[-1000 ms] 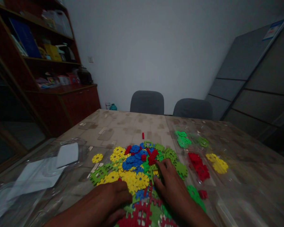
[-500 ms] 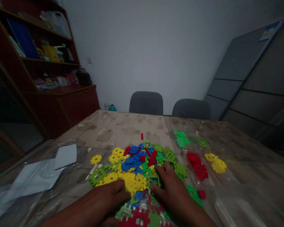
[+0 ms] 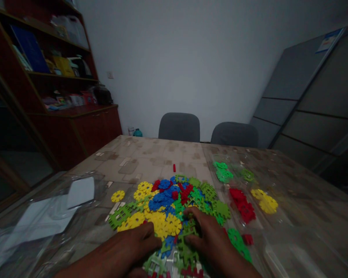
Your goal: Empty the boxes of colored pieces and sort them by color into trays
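A heap of flat plastic building pieces lies before me: yellow flower discs, blue pieces and red notched pieces. My right hand has its thumb and fingers bent round a green notched building piece at the heap's near right side. My left hand is curled, its thumb and forefinger at a green windowed building piece low in the view. Red notched edges show below both green pieces. The lower fingers of my left hand are partly hidden.
A clear plastic tray on the right holds red pieces, yellow discs and green pieces. More clear packaging with white card lies left. Two grey chairs stand behind the table.
My right hand has drawn a little nearer and closed round a green notched piece. The red and green pieces between my hands have shifted down, with less red showing.
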Available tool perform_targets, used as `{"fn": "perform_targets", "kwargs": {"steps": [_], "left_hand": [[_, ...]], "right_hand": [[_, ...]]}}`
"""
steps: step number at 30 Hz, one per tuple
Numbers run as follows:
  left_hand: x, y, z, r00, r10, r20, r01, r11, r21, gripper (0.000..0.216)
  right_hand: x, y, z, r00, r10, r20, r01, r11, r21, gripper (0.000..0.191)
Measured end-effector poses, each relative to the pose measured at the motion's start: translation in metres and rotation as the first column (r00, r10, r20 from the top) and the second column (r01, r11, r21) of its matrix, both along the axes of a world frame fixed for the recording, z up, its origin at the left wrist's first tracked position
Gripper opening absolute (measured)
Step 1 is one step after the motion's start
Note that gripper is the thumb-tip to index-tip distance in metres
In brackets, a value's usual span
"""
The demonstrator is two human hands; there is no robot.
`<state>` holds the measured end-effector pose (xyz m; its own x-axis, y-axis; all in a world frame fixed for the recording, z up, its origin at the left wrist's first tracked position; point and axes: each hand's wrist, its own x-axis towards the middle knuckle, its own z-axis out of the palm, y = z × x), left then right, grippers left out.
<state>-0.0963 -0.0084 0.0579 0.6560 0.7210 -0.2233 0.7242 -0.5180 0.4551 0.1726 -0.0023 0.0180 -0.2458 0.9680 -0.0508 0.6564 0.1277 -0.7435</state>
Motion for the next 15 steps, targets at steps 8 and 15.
{"fn": "perform_targets", "kwargs": {"steps": [8,15], "left_hand": [[0.006,0.001,0.01,0.999,-0.006,-0.031,0.005,0.999,-0.038,0.052],[0.0,0.001,-0.001,0.999,-0.018,-0.033,0.018,1.0,-0.017,0.058]], "right_hand": [[0.011,0.024,0.017,0.998,-0.029,0.056,0.015,0.968,0.25,0.048],[0.011,0.006,0.021,0.989,0.092,0.117,-0.108,0.986,0.129,0.044]]}}
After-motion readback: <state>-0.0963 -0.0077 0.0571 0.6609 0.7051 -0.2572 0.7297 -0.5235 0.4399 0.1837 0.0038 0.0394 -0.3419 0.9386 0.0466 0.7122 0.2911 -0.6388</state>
